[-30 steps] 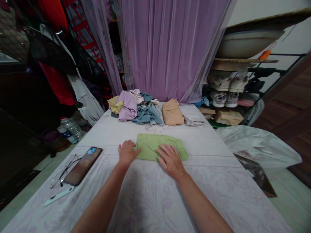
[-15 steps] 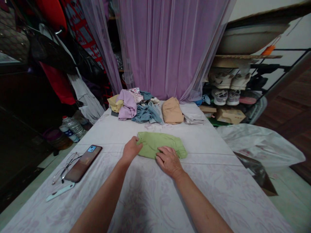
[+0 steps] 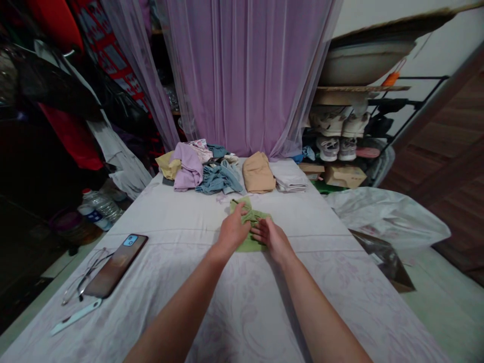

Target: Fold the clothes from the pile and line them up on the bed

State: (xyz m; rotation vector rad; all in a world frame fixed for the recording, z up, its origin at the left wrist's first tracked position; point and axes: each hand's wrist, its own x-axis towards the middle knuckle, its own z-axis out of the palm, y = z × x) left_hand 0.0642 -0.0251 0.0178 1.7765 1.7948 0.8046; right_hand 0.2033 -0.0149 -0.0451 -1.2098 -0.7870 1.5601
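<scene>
A light green garment (image 3: 249, 246) lies partly folded on the bed, its upper part bunched and raised between my hands. My left hand (image 3: 235, 229) grips its left side, the thumb and fingers closed around the cloth. At the right side, my right hand (image 3: 275, 241) touches the garment with its fingers stretched out toward the left. Part of the cloth is hidden behind both hands. Beyond it lie a folded tan garment (image 3: 258, 173) and a stack of folded white cloth (image 3: 290, 181).
A heap of loose clothes, with a lilac garment (image 3: 188, 169) and a blue one (image 3: 217, 180), sits at the far left of the bed. Near the left edge are a phone (image 3: 116, 267), eyeglasses (image 3: 85, 275) and a pale blue folding tool (image 3: 76, 315). Shoes (image 3: 338, 147) stand on a rack.
The green garment was spread flat and wide; now it is narrower, its right side brought over to the left and bunched. Both hands have come closer together, and the view has shifted right.
</scene>
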